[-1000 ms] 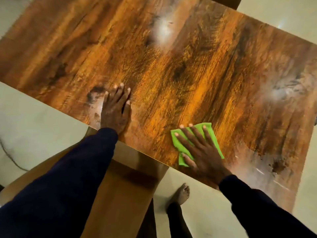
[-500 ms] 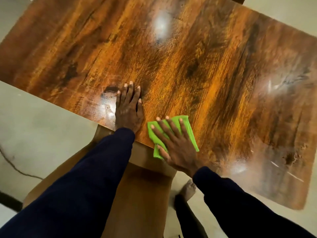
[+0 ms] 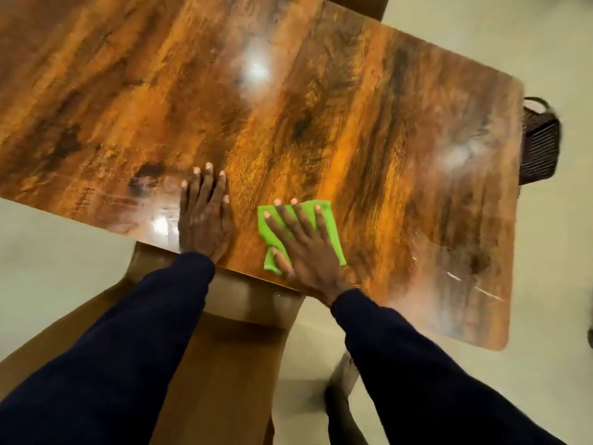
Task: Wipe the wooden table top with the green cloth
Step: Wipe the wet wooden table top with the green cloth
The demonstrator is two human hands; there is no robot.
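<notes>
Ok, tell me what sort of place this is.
Probably a home dining area: a glossy wooden table, a brown chair tucked under its near edge, a pale smooth floor, and a bare foot.

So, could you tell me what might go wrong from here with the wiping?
The green cloth lies near the wooden table top's front edge under the right hand; a stroke toward the person could drag it off. The left hand, pressed flat on the surface, may leave smudges.

place: home dining room — wooden table (image 3: 321,123); chair (image 3: 224,364); tiled floor (image 3: 513,43); bare foot (image 3: 345,377)
</notes>
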